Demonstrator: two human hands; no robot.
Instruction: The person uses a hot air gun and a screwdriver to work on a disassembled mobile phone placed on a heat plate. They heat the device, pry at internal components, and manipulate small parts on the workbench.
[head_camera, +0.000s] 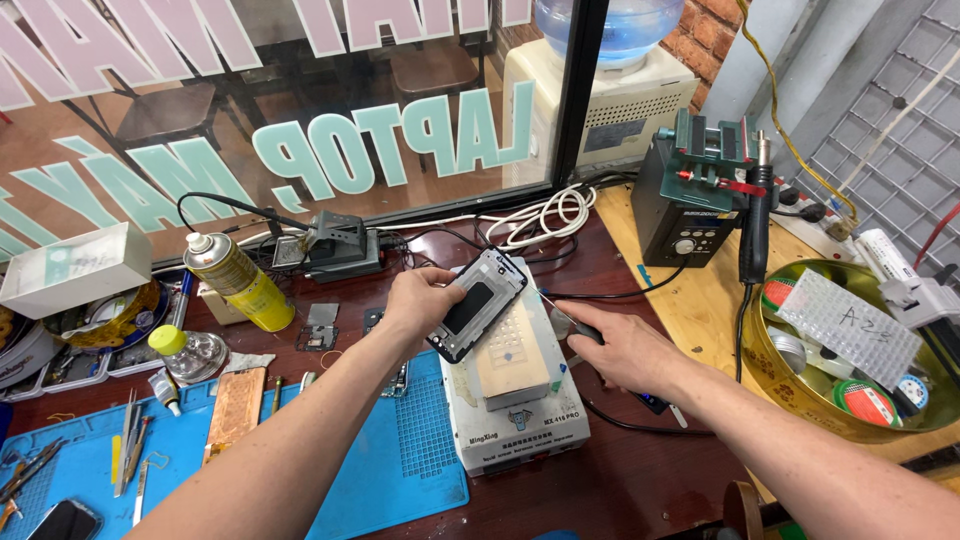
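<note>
My left hand (420, 298) grips a phone frame (478, 303), grey-rimmed with a black panel, and holds it tilted above a white heating plate machine (520, 425). A tan pad (512, 355) lies on top of that machine. My right hand (612, 350) rests to the right of the machine and is closed around a thin metal tool (560, 316) whose tip points toward the frame's right edge.
A blue work mat (400, 460) with tweezers and a copper plate (236, 405) lies at the left. A yellow spray can (240, 283), a small bottle (188, 350), a hot-air station (690, 200), white cables (540, 215) and a round gold tin (800, 400) of parts surround the bench.
</note>
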